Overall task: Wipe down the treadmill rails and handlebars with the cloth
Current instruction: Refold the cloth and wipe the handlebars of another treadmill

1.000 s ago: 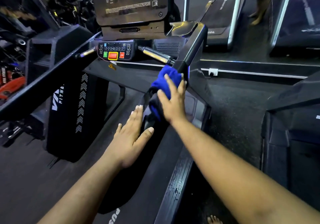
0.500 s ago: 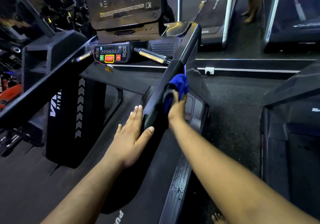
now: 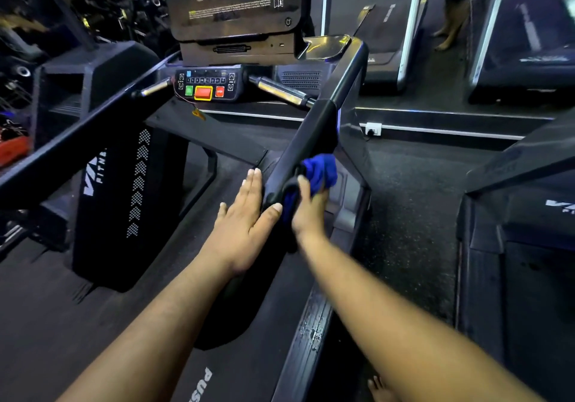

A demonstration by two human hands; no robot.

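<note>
Right grip [image 3: 309, 212] clutches cloth [image 3: 320, 171] against handrail [image 3: 314, 140].

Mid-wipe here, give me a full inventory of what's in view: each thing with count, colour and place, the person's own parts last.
cloth: one, blue, against the right handrail's outer side
right handrail: one, black, running from centre up to the console
left handrail: one, black, crossing the left side
console: one, dark, top centre
control panel: one, black with green, red and orange buttons, below the console
pulse bars: two, metallic, either side of the panel
treadmill belt: one, black, under the arms
wall socket: one, white, right of the handrail
neighbouring treadmills: at least two, dark, right and far right
left hand: flat, fingers straight, on the handrail's inner side
right hand: grips the cloth
</note>
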